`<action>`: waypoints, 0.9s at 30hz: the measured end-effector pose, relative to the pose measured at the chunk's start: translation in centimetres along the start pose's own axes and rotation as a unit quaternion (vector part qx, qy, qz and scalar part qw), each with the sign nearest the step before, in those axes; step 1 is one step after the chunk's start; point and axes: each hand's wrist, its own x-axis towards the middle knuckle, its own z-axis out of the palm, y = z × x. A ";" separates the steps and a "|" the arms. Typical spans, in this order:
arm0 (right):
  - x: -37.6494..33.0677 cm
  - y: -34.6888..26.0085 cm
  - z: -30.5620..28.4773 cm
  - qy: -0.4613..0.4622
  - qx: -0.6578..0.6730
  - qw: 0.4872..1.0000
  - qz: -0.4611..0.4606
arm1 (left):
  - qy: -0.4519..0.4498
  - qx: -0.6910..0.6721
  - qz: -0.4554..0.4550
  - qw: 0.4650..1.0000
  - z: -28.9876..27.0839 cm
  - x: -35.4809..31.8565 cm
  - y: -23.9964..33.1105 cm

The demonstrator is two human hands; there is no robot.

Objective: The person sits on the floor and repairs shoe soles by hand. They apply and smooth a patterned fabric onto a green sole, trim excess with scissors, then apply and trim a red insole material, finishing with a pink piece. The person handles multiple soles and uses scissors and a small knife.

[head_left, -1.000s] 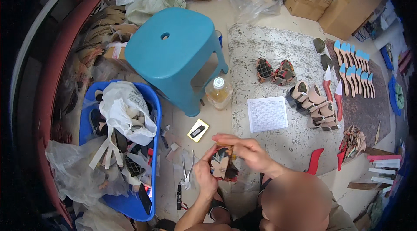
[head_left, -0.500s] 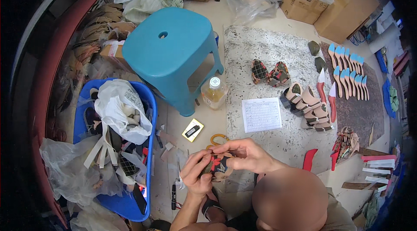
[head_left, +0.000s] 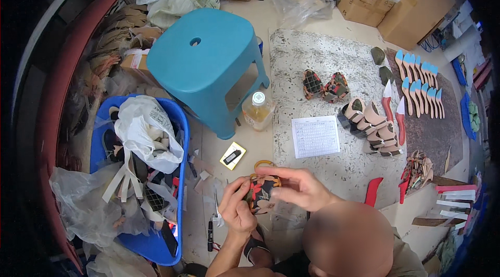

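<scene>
A floral shoe upper, dark with red and tan flowers, is held up between my two hands near the front of the workbench. My left hand grips its left side, fingers bent and thumb against the fabric. On the other side, my right hand has its forefinger along the top edge and its thumb on the printed face. Just behind the upper shows the yellow handle of scissors. Two similar patterned uppers stand on the speckled board, beside a row of nested beige uppers.
A blue stool and a bottle of yellowish liquid stand behind my hands. A blue bin of scraps is at left. Right lie a written sheet, red-handled knives, a red curved piece and blue-heeled insoles.
The upper has turned so more of its floral face shows. My right hand's fingers have straightened and loosened along its top; my left hand keeps its grip.
</scene>
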 end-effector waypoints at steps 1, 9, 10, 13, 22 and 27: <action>0.0 0.1 -0.4 -0.005 -0.022 1.000 -0.001 | -0.012 -0.001 -0.004 1.000 -0.1 0.0 -0.1; 0.3 0.6 -0.5 0.018 -0.052 0.998 0.009 | -0.063 -0.005 0.000 0.998 -0.6 0.2 0.0; 0.4 0.7 -0.3 0.025 -0.109 0.994 -0.020 | -0.056 -0.003 -0.003 0.998 -0.5 0.2 0.0; 0.8 1.2 0.2 0.051 -0.229 0.968 -0.084 | -0.041 0.006 -0.018 0.999 -0.1 -0.4 0.0; 1.1 1.5 1.0 0.083 0.000 0.994 -0.071 | -0.051 0.124 -0.054 0.989 1.3 -0.8 0.4; 0.5 1.5 0.2 0.136 -0.158 0.976 -0.065 | -0.102 -0.189 -0.296 0.931 0.9 -2.3 0.1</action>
